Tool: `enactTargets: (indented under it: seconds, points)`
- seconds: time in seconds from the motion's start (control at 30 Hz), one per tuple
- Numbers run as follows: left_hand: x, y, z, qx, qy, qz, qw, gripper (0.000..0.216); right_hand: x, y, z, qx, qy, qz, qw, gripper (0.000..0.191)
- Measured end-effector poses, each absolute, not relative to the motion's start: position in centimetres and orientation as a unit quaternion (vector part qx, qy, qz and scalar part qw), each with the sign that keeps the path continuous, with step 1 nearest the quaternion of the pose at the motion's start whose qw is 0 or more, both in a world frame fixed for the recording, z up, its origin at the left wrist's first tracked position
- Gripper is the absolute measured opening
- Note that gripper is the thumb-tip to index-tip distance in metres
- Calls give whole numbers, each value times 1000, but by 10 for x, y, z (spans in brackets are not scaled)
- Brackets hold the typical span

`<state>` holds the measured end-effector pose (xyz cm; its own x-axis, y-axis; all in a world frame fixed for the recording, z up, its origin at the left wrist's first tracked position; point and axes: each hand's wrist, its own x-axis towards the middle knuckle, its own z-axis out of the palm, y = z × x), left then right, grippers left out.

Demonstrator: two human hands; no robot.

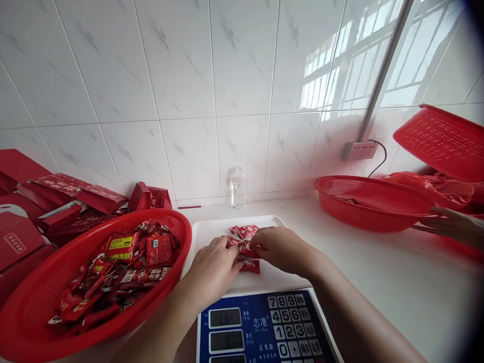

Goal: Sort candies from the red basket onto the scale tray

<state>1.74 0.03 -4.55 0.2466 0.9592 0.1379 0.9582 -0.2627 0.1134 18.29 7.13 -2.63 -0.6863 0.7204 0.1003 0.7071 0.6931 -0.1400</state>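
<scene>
Several small red snack packets (250, 265) lie on the white pan (278, 222) of a digital scale (260, 322). My left hand (215, 267) reaches in from the left, its fingers closed on packets in the pile. From the other side my right hand (282, 247) has its fingertips curled down on a red packet in the same pile. My fingers partly cover the packets between the two hands. To the left, a red plastic basket (185, 237) holds many more wrapped packets.
Red cardboard boxes (91, 196) are heaped at the far left. A clear bottle (240, 189) stands by the tiled wall. At right are a red round basket (366, 219), a tilted red basket (442, 143) and another person's hand (446, 224). A power socket (361, 150) is on the wall.
</scene>
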Motion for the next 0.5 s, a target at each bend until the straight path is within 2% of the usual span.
enactTargets:
  seconds: [0.17,0.33,0.5]
  points:
    - [16,1,-45,786,606,122,14,26,187,69,-23,-389,-915,53,96,19]
    - [15,2,-45,799,582,146,33,38,188,70,-20,-376,-920,69,88,21]
    - [13,6,-50,795,592,130,28,29,187,72,-23,-388,-915,68,81,20]
